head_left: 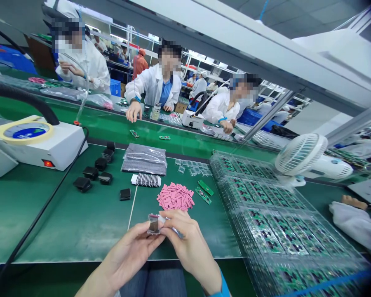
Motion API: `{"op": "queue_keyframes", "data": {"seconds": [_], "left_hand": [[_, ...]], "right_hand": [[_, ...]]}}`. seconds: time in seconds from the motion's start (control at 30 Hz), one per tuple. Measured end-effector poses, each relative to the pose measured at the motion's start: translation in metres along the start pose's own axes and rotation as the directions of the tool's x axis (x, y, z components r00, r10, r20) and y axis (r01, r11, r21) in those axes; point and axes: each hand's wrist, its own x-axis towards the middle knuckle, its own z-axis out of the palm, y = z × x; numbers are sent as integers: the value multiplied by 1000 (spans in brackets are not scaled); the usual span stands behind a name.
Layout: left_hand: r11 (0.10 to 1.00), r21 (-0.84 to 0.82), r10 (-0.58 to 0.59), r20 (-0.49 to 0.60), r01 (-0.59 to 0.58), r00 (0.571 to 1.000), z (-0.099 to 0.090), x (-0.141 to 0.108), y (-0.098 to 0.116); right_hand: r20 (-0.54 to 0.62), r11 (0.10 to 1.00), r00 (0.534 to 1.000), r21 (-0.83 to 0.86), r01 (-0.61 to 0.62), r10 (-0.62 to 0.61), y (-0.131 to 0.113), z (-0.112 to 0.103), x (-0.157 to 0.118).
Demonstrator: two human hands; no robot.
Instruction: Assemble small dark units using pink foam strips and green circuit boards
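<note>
Between my left hand (126,255) and my right hand (188,247) is a small clear plastic case (153,225) with a dark square inside. Both hands pinch it at the front edge of the green work mat (86,218). A thin pale strip (176,231) also shows in my right fingers, too small to identify. Just beyond my hands lies a loose pile of pink foam pads (175,196). Two green circuit boards (204,192) sit to the right of the pile. Several small black square pieces (100,164) stand to the left.
Stacked clear trays of circuit boards (266,210) fill the right side, below a white desk fan (299,154). A grey bag stack (144,159) lies ahead. A white machine (40,144) with a tape roll stands left, and co-workers in white coats (153,86) work across the bench.
</note>
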Motion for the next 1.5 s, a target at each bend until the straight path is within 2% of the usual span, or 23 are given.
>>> {"op": "queue_keyframes", "data": {"seconds": [0.17, 0.23, 0.33, 0.4, 0.47, 0.57, 0.63, 0.73, 0.8, 0.83, 0.9, 0.97, 1.03, 1.1, 1.17, 1.27, 1.4, 1.5], "left_hand": [[999, 51, 20, -28, -18, 999, 0, 1, -3], [996, 87, 29, -27, -27, 999, -2, 1, -4], [992, 118, 43, -37, -38, 998, -8, -2, -4], [991, 122, 58, -57, -51, 997, -10, -4, -1], [991, 115, 83, -83, -73, 993, -10, -6, 3], [992, 95, 95, -131, -83, 987, -6, -9, 11], [996, 67, 75, -143, -66, 987, -2, -10, 13], [1000, -17, 0, -80, -1, 997, 2, -10, 11], [994, -84, -72, 0, 72, 997, 3, -10, 6], [988, -111, -105, 40, 108, 994, 3, -9, 2], [976, -142, -149, 105, 163, 983, 6, -8, -6], [969, -155, -172, 147, 194, 974, 9, -7, -13], [961, -165, -190, 179, 220, 965, 12, -7, -17], [955, -176, -203, 193, 237, 960, 14, -7, -19], [957, -183, -197, 164, 226, 967, 14, -8, -18], [976, -151, -150, 48, 155, 988, 9, -8, -15], [998, -4, -62, -47, 62, 997, 0, -6, -16], [997, 74, -16, -30, 18, 999, -2, -5, -17]], "right_hand": [[-47, 957, 987, -257, 137, -154, -4, 10, -7], [-68, 942, 981, -299, 156, -184, -2, 11, -9], [-192, 959, 971, -267, 89, -144, 10, 5, -11], [-313, 963, 942, -269, 33, -120, 20, 3, -13], [-376, 947, 914, -322, 24, -151, 28, 7, -17], [-298, 912, 924, -397, 106, -237, 34, 21, -27], [-224, 912, 943, -381, 149, -247, 35, 29, -33], [-254, 976, 957, -199, 92, -142, 31, 32, -40], [-330, 998, 943, 57, -13, 31, 28, 34, -42], [-350, 976, 928, 211, -55, 129, 27, 36, -42], [-328, 858, 899, 505, -92, 290, 23, 46, -41], [-273, 707, 890, 703, -75, 366, 18, 58, -39], [-250, 604, 885, 796, -42, 392, 13, 68, -36], [-274, 568, 878, 823, 3, 392, 10, 71, -33], [-315, 588, 872, 808, 39, 374, 9, 65, -32], [-349, 718, 891, 695, 39, 289, 9, 43, -31], [-259, 938, 959, 347, -20, 116, 4, 14, -32], [-154, 997, 987, 69, 43, -32, -2, 4, -31]]}}
